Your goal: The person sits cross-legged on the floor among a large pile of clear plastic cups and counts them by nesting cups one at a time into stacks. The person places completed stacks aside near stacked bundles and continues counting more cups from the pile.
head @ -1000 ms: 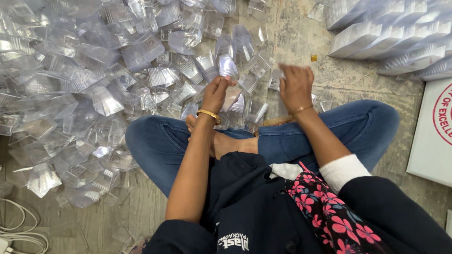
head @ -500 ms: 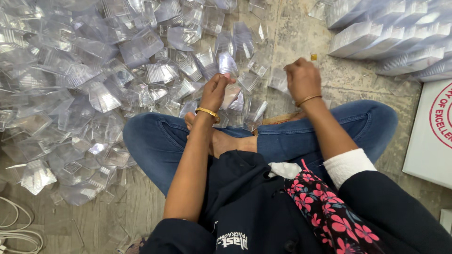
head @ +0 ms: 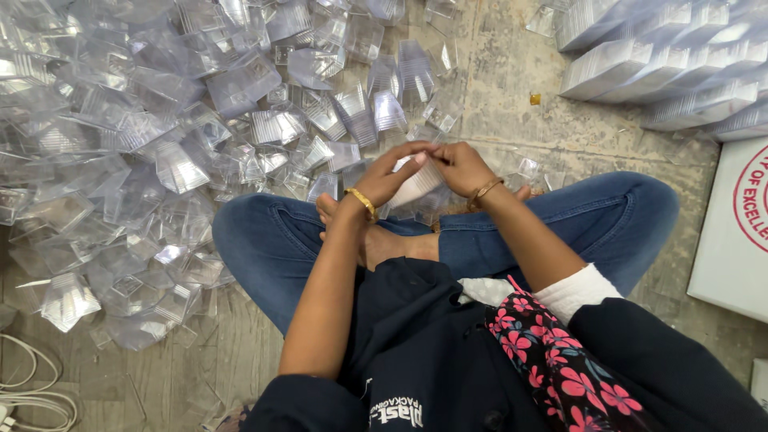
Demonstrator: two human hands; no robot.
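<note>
Clear folded plastic piece (head: 418, 182), small and flat, sits between both hands just above the crossed legs, in front of the person's bare foot (head: 384, 240). The left hand (head: 392, 176) has its fingers (head: 408, 152) stretched long and slightly curved over the top edge of the piece, with the thumb under it, so the piece is pinched and not only touched. The right hand (head: 462, 166) is more closed: its fingers curl around the right edge of the same piece and press toward the left hand's fingertips, which they almost meet. Each wrist carries a thin gold bangle (head: 362, 202).

Around the hands, the blue jeans (head: 592, 212) of the crossed legs make a low border on both sides. To the left and to the front lies a big loose heap of clear plastic box pieces (head: 184, 136); it comes very near the left knee and near the hands, so little open floor is there. To the front right, the grey stone floor (head: 512, 120) is mostly bare between the heap and the neat rows of stacked clear plastic pieces (head: 664, 68) in the upper right corner. A white flat carton (head: 728, 240) lies at the right edge, just beside the right knee. White cables (head: 32, 392) are at the lower left corner.
</note>
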